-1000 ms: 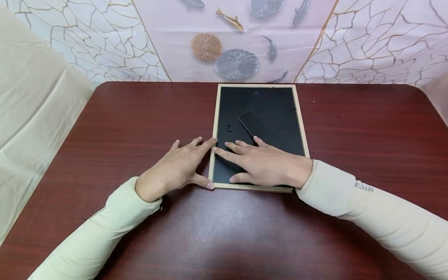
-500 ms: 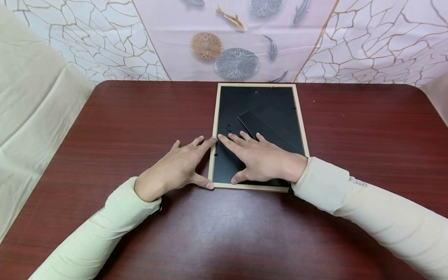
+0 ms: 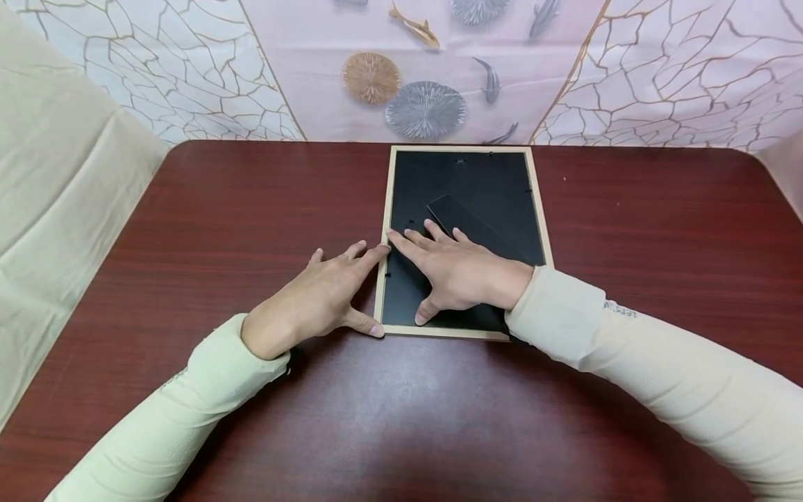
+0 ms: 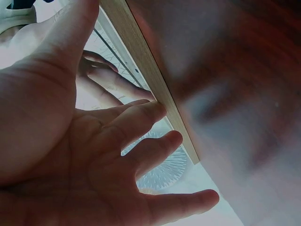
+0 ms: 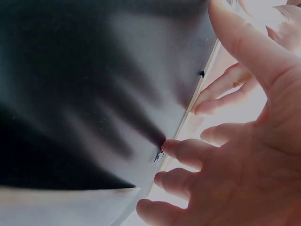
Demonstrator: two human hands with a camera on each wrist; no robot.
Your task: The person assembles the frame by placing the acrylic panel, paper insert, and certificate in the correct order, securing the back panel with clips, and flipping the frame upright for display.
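Observation:
A picture frame with a pale wooden border [image 3: 541, 216] lies back up on the table, its black backing board [image 3: 464, 174] showing. A black stand leg [image 3: 477, 226] slants across the board, partly under my right hand. Spread out along the frame's left side, my left hand [image 3: 320, 296] touches the border with index fingertip and thumb. My right hand [image 3: 467, 275] is over the lower backing, fingers fanned, its index fingertip at the left border. In the right wrist view that fingertip is right by a small dark metal fitting [image 5: 159, 155]. A small black tab [image 5: 201, 74] sits farther along the edge.
The dark red wooden table [image 3: 251, 202] runs all round the frame. At its far edge hangs a patterned cloth [image 3: 426, 70] with fish and round motifs. Pale fabric [image 3: 56, 209] drapes along the left side.
My right hand has slid away from me along the frame's left border, uncovering a black tab on that edge. My left hand stays at the border.

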